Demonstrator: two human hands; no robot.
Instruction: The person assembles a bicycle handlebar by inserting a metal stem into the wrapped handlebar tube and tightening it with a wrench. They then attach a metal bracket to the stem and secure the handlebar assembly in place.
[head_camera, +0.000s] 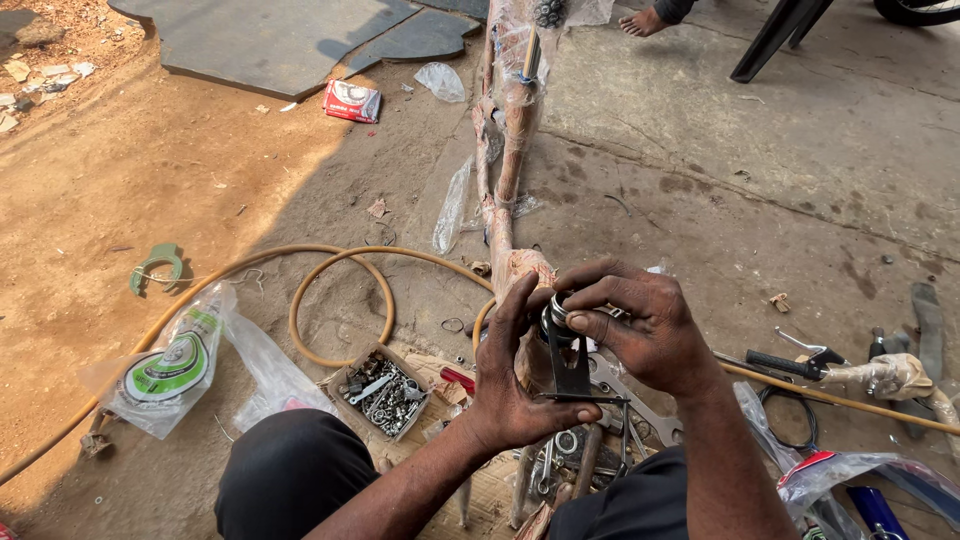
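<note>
A bicycle frame (503, 170) wrapped in brown paper and clear plastic stretches away from me on the ground. Its near end is at my hands. My left hand (508, 375) cups that end from the left and below. My right hand (640, 325) grips a shiny metal ring part (556, 312) on top of it with the fingertips. A dark metal bracket (570, 368) hangs down between my two hands.
A small cardboard box of nuts and bolts (383, 392) sits by my left knee. A yellow hose (335, 300) loops on the dirt. Plastic bags (175, 370), spanners (640, 400), a brake lever (795, 362) and wrapped handlebar parts (885, 378) lie around. Another person's foot (640, 22) is far ahead.
</note>
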